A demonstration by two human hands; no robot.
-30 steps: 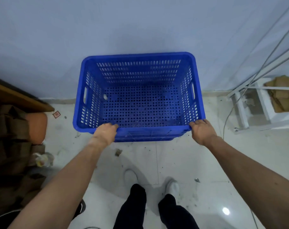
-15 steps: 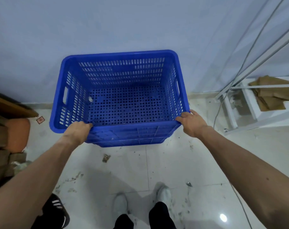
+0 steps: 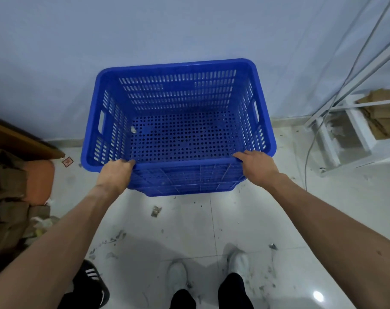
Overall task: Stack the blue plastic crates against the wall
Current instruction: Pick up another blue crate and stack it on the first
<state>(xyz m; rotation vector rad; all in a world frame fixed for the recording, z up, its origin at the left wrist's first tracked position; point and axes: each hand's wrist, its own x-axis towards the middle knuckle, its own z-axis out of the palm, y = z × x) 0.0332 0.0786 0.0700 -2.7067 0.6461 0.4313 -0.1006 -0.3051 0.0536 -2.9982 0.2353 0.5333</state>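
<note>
My job: I put the blue plastic crates in a pile by the pale wall.
Crate: the big blue plastic crate with holes is right at the wall, its far edge close to it or touching; I cannot tell which.
Under it: I see more blue rims below the near side, so I think it sits on other crates on the shiny white tile floor.
Inside: it is almost empty; one tiny pale bit lies near the left side.
My left hand: it is curled over the near rim, close to the left corner.
My right hand: it is curled over the near rim, close to the right corner.
Both hands: they are far apart and both hold the same rim.
Step now: I think I am pushing the top crate into its place.
How to do it well: push with both hands the same, so the crate does not turn. Keep it flat. Make its corners line up with the crate below.
Watch out: the grey cable and the white metal frame are near the right side. Brown cardboard is near the left.
</note>
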